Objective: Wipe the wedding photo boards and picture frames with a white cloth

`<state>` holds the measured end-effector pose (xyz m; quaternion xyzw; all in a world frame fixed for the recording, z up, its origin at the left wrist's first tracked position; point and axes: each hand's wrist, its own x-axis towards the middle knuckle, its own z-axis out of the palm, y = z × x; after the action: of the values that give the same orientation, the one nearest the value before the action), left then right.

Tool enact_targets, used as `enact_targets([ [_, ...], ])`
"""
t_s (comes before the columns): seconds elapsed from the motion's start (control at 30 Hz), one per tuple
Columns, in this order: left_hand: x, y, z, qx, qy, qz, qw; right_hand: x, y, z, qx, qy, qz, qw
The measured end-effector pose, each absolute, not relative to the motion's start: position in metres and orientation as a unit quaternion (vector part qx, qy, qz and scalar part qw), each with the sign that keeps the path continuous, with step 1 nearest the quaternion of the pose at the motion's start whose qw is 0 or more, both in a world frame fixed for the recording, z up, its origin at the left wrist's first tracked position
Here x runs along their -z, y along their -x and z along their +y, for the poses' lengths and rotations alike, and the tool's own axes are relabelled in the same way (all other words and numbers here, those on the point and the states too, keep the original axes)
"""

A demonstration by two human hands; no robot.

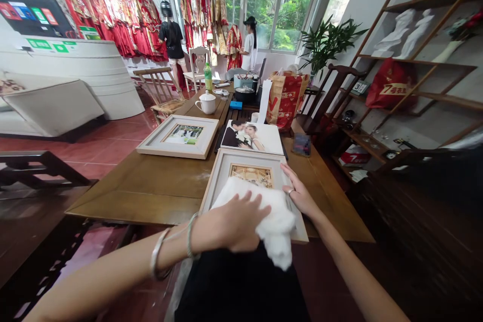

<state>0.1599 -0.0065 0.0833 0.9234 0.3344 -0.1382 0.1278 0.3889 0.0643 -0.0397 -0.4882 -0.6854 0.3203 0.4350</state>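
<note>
A picture frame (211,188) with a pale border lies at the table's front edge, tilted slightly toward me, with a framed photo (252,173) inside it. My left hand (237,216) is on a bunched white cloth (277,216) spread over the frame's lower part, fingers pressing into the cloth. The cloth hides part of the photo, and one end hangs down past the frame. My right hand (296,191), with a ring on one finger, holds the frame's right edge. Beyond the frame lies a large photo print of a couple (251,137).
A second picture frame (151,143) lies to the left on the wooden table (151,188). Farther back stand a white lidded mug (207,103), a green bottle (208,78), a black pot (245,94) and a red paper bag (287,100). Two people stand near racks of red garments.
</note>
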Motion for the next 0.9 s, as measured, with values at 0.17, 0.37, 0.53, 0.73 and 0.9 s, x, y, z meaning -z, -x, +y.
enact_targets([
  [0.17, -0.093, -0.143, -0.051, 0.197, -0.883, 0.411, 0.109, 0.035, -0.387, 0.066, -0.379, 0.501, -0.653, 0.422],
  [0.37, -0.075, -0.147, 0.003, 0.148, -0.84, 0.521, 0.005, 0.034, -0.382, 0.068, -0.311, 0.506, -0.68, 0.43],
  [0.53, -0.066, -0.142, 0.072, 0.073, -0.828, 0.553, -0.053, 0.033, -0.382, 0.066, -0.269, 0.477, -0.729, 0.412],
  [0.73, -0.064, -0.129, 0.063, 0.08, -0.844, 0.528, -0.044, 0.034, -0.381, 0.068, -0.258, 0.487, -0.722, 0.419],
  [0.9, -0.083, -0.121, -0.021, 0.193, -0.844, 0.497, 0.06, 0.036, -0.379, 0.068, -0.26, 0.483, -0.713, 0.437],
])
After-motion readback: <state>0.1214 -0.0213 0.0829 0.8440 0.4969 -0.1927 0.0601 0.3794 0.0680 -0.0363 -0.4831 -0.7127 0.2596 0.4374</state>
